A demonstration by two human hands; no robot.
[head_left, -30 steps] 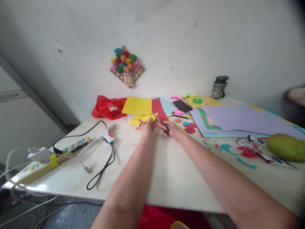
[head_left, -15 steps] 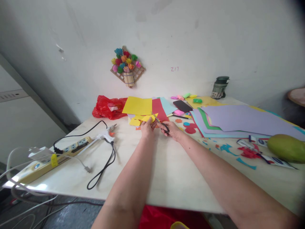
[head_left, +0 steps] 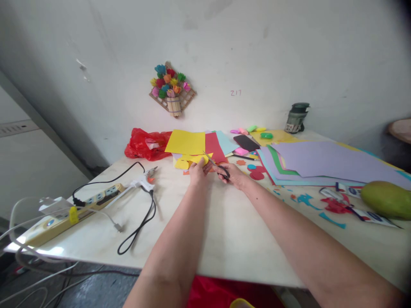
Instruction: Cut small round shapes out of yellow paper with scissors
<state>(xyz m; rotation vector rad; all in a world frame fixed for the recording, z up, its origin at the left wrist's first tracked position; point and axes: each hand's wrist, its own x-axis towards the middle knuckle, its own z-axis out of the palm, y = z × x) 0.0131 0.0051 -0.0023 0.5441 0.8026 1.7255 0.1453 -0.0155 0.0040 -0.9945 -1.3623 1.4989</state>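
Between the fingers of my left hand point(head_left: 198, 170) is a piece of yellow paper point(head_left: 201, 159), with the thumb on top of it. My right hand point(head_left: 233, 174) is closed around the dark handles of a pair of scissors point(head_left: 224, 171). Their blades point up and left and lie against the right side of the yellow paper; how far apart the blades are is hard to see. Just behind the hands lie a larger yellow sheet point(head_left: 186, 142) and a red sheet point(head_left: 214, 144). Small yellow scraps point(head_left: 182, 164) rest left of my left fingers.
A glue gun point(head_left: 146, 182) and a power strip point(head_left: 96, 199) with cables lie on the left. To the right are stacked coloured sheets point(head_left: 330, 160), paper scraps point(head_left: 306, 199) and a green mango-like fruit point(head_left: 390, 199). A red plastic bag point(head_left: 146, 143) sits near the wall.
The scissors and my right hand have shifted very slightly, and the yellow paper's edge at the blades looks a little different. My left hand keeps its place.
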